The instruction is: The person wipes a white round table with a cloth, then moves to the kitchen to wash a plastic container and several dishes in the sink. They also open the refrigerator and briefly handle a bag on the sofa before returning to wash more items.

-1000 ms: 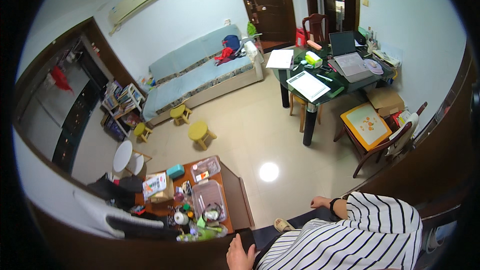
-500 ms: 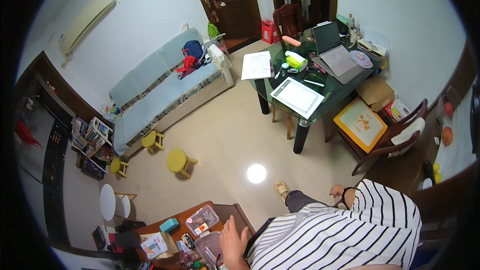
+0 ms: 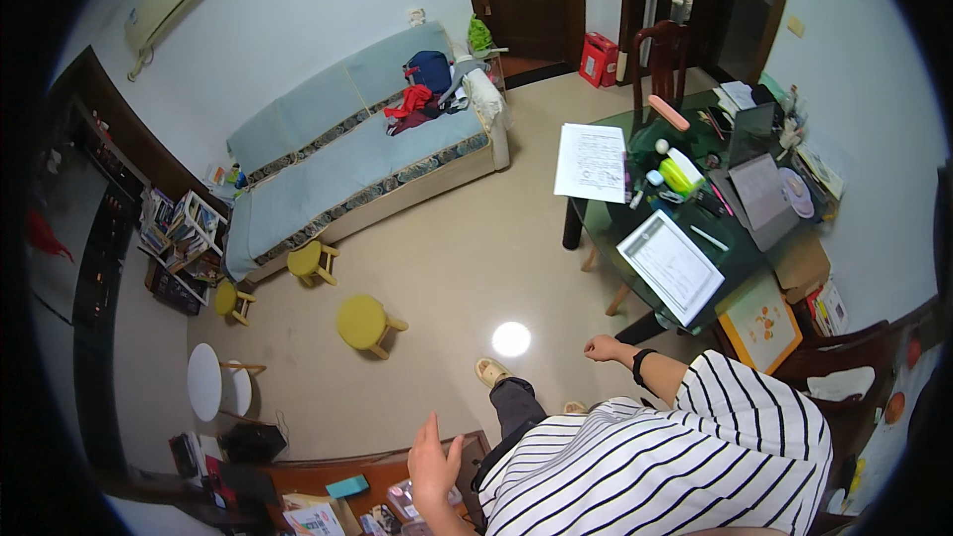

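My left hand (image 3: 433, 465) is held out with fingers stretched and thumb apart, over the edge of a brown wooden cabinet top (image 3: 323, 477). Nothing is in it. Below and beside it on that top are a clear plastic box (image 3: 401, 499), partly hidden by the hand, and a turquoise box (image 3: 346, 486). My right hand (image 3: 602, 347) hangs in the air above the floor, its fingers loosely bent and nothing visible in them. A dark band (image 3: 642, 365) circles that wrist. The nearest thing to it is the glass-topped table, which it does not touch.
The dark glass table (image 3: 598, 225) at the right carries papers (image 3: 591, 163), a black-framed tablet (image 3: 671, 268) and an open laptop (image 3: 759, 194). A yellow stool (image 3: 360, 323) and two smaller ones stand on the floor left of me, before a pale blue sofa (image 3: 328, 189). Chairs are at the right.
My view has turned and moved forward, so the table sits further right and the sofa appears larger. The feet have stepped. Both hands stay empty, and the right one has swung forward.
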Tool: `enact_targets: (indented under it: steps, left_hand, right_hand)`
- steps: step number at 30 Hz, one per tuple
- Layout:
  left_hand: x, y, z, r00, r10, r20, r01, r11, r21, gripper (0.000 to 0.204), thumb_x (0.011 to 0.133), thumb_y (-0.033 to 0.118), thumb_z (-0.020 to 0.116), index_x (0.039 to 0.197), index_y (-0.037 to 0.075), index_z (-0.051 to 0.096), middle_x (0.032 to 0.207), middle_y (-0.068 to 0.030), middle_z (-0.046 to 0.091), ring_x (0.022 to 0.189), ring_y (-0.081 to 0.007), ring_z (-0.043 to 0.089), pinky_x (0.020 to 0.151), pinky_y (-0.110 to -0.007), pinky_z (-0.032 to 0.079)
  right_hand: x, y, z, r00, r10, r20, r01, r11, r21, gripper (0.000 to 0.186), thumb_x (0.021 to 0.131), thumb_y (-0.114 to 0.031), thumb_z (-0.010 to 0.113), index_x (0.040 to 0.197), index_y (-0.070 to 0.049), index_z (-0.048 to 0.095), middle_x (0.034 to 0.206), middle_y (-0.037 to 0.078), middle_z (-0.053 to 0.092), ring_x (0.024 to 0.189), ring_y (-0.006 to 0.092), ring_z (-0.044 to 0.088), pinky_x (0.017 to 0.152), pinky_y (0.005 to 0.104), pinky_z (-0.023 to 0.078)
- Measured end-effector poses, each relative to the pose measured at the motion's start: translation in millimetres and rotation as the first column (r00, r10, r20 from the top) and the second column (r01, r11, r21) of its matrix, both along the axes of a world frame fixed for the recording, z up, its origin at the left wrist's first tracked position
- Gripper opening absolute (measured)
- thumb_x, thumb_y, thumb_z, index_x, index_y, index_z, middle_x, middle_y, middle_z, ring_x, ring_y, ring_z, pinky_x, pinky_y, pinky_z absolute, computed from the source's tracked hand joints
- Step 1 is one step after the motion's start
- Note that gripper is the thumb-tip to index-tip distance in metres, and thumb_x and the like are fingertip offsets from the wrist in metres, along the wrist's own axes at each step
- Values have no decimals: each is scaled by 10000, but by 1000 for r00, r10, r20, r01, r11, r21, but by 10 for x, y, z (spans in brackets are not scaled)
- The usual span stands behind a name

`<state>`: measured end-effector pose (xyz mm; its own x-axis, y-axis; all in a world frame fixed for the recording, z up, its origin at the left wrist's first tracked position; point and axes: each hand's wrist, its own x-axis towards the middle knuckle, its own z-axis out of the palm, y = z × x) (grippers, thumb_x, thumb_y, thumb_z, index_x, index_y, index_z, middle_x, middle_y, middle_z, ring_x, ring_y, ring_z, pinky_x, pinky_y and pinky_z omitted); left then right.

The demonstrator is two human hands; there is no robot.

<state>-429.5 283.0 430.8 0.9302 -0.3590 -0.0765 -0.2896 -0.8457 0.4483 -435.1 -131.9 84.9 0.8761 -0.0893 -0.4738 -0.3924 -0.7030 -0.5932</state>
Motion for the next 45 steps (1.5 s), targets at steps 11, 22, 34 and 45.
enact_targets:
  steps: [11,22,34,45]
  left_hand:
    - [2556,176,150,998,7,69,-8,1000,16,569,801,272,611,1257,-9,419,1087,-221,539,955,-396,531,807,-447,435]
    - [4683,-402,233,978,-203,-49,205,978,24,566,802,226,608,1270,-17,401,1151,-237,507,1048,-403,487,869,-448,410]
    - [7070,-1519,541,964,-267,3,265,957,117,566,809,243,596,1281,1,400,1180,-244,501,1046,-410,505,867,-437,428]
    - [9305,-2293,462,941,-335,-55,338,940,50,580,802,282,611,1277,15,415,1133,-234,537,1011,-395,531,828,-438,449]
  right_hand:
    - [1486,219,58,824,-43,-564,87,995,52,462,775,-456,591,1008,-62,653,845,106,662,684,200,630,597,328,507]
    - [2817,-52,-424,833,-206,-514,247,969,12,399,769,-418,551,865,-52,679,709,92,662,620,211,620,564,335,500]
    - [6091,-860,233,974,-223,27,224,974,-27,332,751,-324,546,896,-54,672,814,150,659,760,322,621,714,409,490]
    - [7816,-1465,306,972,-219,-85,231,955,186,303,793,-297,558,913,-42,667,719,97,661,624,198,636,645,327,496]
